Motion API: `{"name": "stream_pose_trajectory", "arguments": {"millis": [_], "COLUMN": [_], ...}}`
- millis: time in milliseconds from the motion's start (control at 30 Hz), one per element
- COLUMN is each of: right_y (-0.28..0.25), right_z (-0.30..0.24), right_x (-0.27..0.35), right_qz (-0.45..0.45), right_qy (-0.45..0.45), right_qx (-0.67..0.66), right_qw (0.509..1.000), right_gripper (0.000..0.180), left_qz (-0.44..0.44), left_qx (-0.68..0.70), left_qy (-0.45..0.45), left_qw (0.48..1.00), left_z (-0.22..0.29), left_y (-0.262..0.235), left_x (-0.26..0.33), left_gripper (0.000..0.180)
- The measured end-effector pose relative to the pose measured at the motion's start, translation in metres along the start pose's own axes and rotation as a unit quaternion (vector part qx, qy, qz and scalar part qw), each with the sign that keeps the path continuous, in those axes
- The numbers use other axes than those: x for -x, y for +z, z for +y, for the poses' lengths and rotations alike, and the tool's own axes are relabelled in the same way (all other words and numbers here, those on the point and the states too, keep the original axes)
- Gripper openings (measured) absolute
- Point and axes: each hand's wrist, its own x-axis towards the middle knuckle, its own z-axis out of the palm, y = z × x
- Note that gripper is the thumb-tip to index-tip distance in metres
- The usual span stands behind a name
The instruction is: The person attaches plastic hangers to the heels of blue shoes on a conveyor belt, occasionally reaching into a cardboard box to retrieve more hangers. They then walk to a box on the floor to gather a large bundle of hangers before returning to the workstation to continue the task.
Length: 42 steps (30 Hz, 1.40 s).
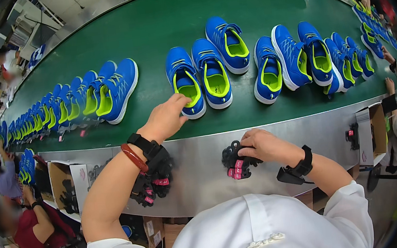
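My left hand is at the heel of a blue sneaker with a lime-green lining, fingertips at its collar and thumb beside the heel. Next to that shoe stand a second blue sneaker and, a little farther back, a third sneaker. On the metal ledge, my right hand closes its fingers on a small heap of black plastic pieces with pink tags. Another, larger heap of black pieces lies beneath my left wrist. The exact shape of the piece in my right fingers is hidden.
A green conveyor belt runs behind the metal ledge. More blue sneakers stand in a long row at left, and a group at right. Open cartons flank the ledge. Co-workers sit at both sides.
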Motion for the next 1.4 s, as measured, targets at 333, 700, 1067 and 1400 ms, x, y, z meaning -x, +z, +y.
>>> {"name": "stream_pose_trajectory", "arguments": {"millis": [333, 700, 1067, 1400], "right_y": [-0.021, -0.017, -0.075, -0.068], "right_z": [-0.029, -0.017, -0.010, 0.019], "right_x": [-0.079, -0.107, -0.119, -0.128], "right_qz": [-0.094, -0.295, 0.132, 0.043], "right_qy": [0.263, 0.184, -0.143, -0.207], "right_qx": [-0.452, -0.356, 0.075, 0.284], "right_qw": [0.847, 0.868, 0.978, 0.935], "right_gripper": [0.024, 0.032, 0.023, 0.033], "left_qz": [-0.029, -0.053, -0.120, -0.097], "left_qx": [-0.047, -0.137, -0.146, -0.021], "left_qy": [0.056, 0.096, 0.049, -0.097], "left_qw": [0.997, 0.984, 0.981, 0.990], "left_z": [-0.017, 0.000, 0.012, 0.014], "left_y": [0.019, 0.012, -0.002, 0.003], "left_x": [-0.008, 0.004, -0.004, 0.001], "left_gripper": [0.014, 0.016, 0.050, 0.019]}}
